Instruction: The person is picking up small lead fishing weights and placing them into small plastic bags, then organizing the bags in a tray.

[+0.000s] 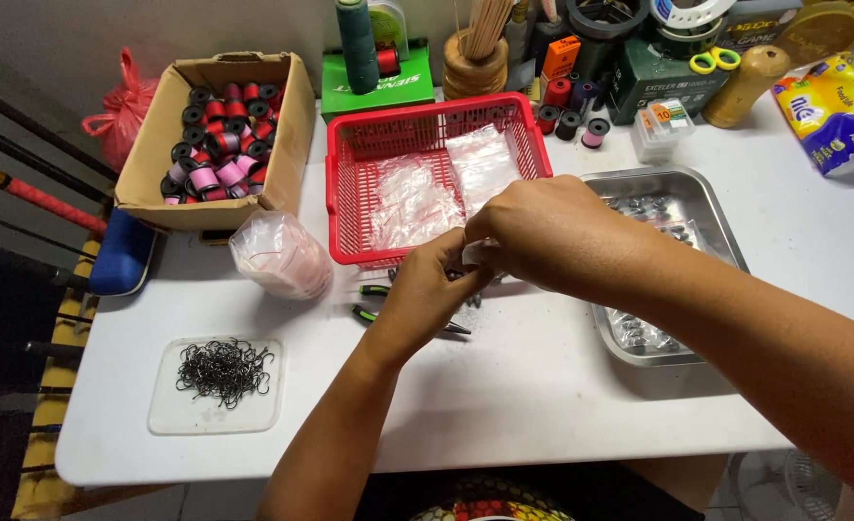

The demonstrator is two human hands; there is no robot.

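1. Left arm enters from the bottom centre, bare forearm angled up and to the right; wrist slightly bent.
2. Left hand (430, 287) has its fingers curled inward, tips pinched together.
3. Right arm crosses in from the lower right; right hand (533, 232) lies knuckles-up, fingers bent down, touching the left hand's fingertips.

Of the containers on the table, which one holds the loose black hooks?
The flat clear tray at the front left, nearest the table edge. The cardboard box holds thread spools, the red basket clear bags, the steel tray small packets.
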